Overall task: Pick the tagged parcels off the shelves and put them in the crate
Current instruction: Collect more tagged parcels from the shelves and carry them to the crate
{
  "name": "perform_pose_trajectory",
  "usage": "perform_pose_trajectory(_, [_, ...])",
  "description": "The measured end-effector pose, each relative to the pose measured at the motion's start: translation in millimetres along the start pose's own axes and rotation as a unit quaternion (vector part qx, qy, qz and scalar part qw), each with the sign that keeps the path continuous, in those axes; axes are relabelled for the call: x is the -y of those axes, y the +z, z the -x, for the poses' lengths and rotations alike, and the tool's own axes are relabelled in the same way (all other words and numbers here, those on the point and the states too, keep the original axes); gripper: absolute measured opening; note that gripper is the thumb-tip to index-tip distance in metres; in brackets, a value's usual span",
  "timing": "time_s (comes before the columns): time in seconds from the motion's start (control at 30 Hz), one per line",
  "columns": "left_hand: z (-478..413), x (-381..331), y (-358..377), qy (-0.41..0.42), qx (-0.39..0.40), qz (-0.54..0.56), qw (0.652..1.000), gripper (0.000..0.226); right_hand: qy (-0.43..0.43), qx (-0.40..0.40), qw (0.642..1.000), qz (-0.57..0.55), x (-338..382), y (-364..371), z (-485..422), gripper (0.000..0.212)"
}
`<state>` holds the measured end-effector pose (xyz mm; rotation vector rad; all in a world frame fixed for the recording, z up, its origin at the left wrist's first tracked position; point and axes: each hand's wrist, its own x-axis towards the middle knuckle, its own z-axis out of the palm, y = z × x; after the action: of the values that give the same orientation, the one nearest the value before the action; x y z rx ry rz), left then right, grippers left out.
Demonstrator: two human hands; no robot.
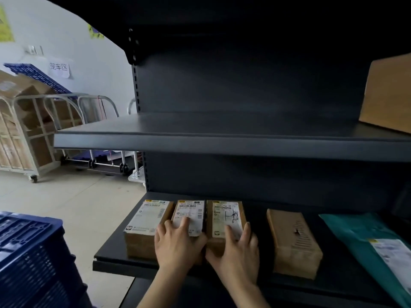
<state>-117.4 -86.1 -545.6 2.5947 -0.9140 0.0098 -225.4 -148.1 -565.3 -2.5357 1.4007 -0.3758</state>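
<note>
Lower shelf, left end: left hand clasping near end of middle parcel, right hand clasping right parcel, fingers spread over tops. Long axes near-to-far; crate near left, closer to left hand.

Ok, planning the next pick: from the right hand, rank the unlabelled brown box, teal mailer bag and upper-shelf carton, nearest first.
1. Unlabelled brown box, just right of the right hand.
2. Teal mailer bag, farther right, same shelf.
3. Carton, upper shelf, far right.
</note>
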Motion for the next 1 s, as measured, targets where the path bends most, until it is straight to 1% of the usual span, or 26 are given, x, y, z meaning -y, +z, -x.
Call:
perform_pose_trajectory(0.07, [10.3,3.8,7.1,0.008,-0.023,0.009,1.000,0.058,0.002,-0.025,0.999,-0.023,-9.1,6.0,5.5,0.072])
perform_pose_trajectory(0.13, [20.8,9.7,13.9,0.015,-0.033,0.027,0.999,0.064,-0.002,-0.044,0.998,-0.043,-16.3,13.9,10.5,0.067])
perform_pose_trajectory(0.2, [30.5,16.8,19.5,0.017,-0.033,0.046,0.998,0.068,-0.010,-0.084,0.995,-0.045,-21.7,20.2,13.9,0.071])
perform_pose_trajectory(0.27, [36.5,22.7,21.5,0.029,-0.041,0.068,0.996,0.069,-0.018,-0.097,0.993,-0.065,-28.2,27.9,15.7,0.080])
perform_pose_trajectory(0.37, [31.4,29.4,28.6,0.038,-0.070,0.072,0.994,0.067,-0.041,-0.125,0.988,-0.085,-31.8,37.4,16.7,0.085])
perform_pose_trajectory(0.43, [26.7,26.7,24.1,0.045,-0.073,0.051,0.995,0.068,-0.042,-0.125,0.988,-0.081,-32.8,39.3,15.8,0.086])
perform_pose_trajectory(0.5, [22.7,21.4,15.0,0.047,-0.046,-0.004,0.998,0.070,-0.039,-0.131,0.988,-0.065,-31.6,34.2,13.6,0.084])
perform_pose_trajectory(0.53, [18.8,21.0,14.2,0.053,-0.029,-0.023,0.998,0.074,-0.034,-0.127,0.989,-0.067,-29.9,29.0,13.2,0.079])
perform_pose_trajectory(0.6, [11.7,20.5,7.3,0.062,-0.026,-0.014,0.998,0.080,-0.036,-0.090,0.992,-0.081,-25.7,22.6,12.6,0.065])
perform_pose_trajectory(0.67, [0.8,28.6,-0.9,0.051,-0.035,0.015,0.998,0.068,-0.030,-0.074,0.992,-0.099,-26.7,19.3,11.1,0.059])
perform_pose_trajectory(0.73, [-14.3,43.8,-10.7,0.021,-0.043,0.012,0.999,0.057,-0.038,-0.070,0.993,-0.085,-25.7,18.4,10.2,0.059])
perform_pose_trajectory(0.8, [-27.0,60.7,-15.7,-0.019,-0.013,-0.002,1.000,0.057,-0.037,-0.059,0.994,-0.080,-25.5,16.8,10.7,0.059])
perform_pose_trajectory(0.87, [-34.6,71.9,-15.4,-0.047,0.021,0.013,0.999,0.058,-0.039,-0.066,0.994,-0.079,-27.8,18.5,10.1,0.059])
perform_pose_trajectory(0.93, [-35.8,75.2,-14.8,-0.048,0.019,0.029,0.998,0.054,-0.043,-0.070,0.993,-0.082,-28.8,18.0,10.3,0.059])
perform_pose_trajectory(1.0, [-28.9,74.6,-14.0,-0.044,-0.002,0.037,0.998,0.048,-0.050,-0.077,0.992,-0.084,-30.6,19.1,12.8,0.059])
